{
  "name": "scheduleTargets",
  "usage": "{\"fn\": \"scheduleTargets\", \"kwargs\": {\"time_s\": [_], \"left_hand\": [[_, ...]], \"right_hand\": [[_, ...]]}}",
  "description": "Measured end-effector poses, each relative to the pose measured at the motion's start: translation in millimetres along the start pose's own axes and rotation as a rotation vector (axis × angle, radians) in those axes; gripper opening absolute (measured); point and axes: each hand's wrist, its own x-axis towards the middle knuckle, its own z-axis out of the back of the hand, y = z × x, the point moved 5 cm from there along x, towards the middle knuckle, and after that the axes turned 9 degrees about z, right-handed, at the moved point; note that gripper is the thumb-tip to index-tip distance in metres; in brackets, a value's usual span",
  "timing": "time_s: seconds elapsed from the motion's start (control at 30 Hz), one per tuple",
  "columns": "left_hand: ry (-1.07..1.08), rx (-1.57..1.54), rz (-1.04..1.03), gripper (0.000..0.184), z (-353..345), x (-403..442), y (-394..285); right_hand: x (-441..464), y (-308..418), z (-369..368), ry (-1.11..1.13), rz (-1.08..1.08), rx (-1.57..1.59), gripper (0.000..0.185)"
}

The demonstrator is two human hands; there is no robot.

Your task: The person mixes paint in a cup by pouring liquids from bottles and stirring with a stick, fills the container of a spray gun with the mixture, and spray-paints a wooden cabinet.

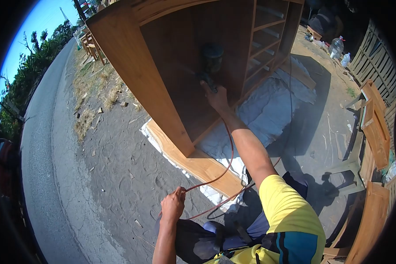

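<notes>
My right hand (215, 97) reaches into a large wooden cabinet (132, 75), its fingers wrapped round a spray gun (210, 82). A dark paint cup (212, 57) sits on top of the gun. Faint mist shows to the left of the nozzle. From the gun, a thin reddish air hose (231, 149) runs down to my left hand (172, 203), which is closed around it, low and to the left. The cabinet rests on wooden boards (207, 169) over white sheeting (259, 116). Drawer openings (265, 44) line its right side.
A paved road (44, 132) runs along the left. Wooden panels (376, 127) lean at the right, by a plastic chair (345, 174) and a slatted fence (376, 57). A clear plastic jug (336, 46) stands behind. More hose trails over the ground near my legs.
</notes>
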Motion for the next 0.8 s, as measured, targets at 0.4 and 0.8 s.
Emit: {"fn": "scheduleTargets", "kwargs": {"time_s": [0.4,0.8], "left_hand": [[0.060,0.090,0.058,0.016,-6.5,-1.5,-10.7],[0.092,0.112,0.092,0.021,-8.8,6.6,-18.5]], "right_hand": [[-14.5,-39.6,-0.1,0.053,0.106,-0.228,0.054],[48.5,133.4,32.9,-0.101,0.188,0.248,0.039]]}}
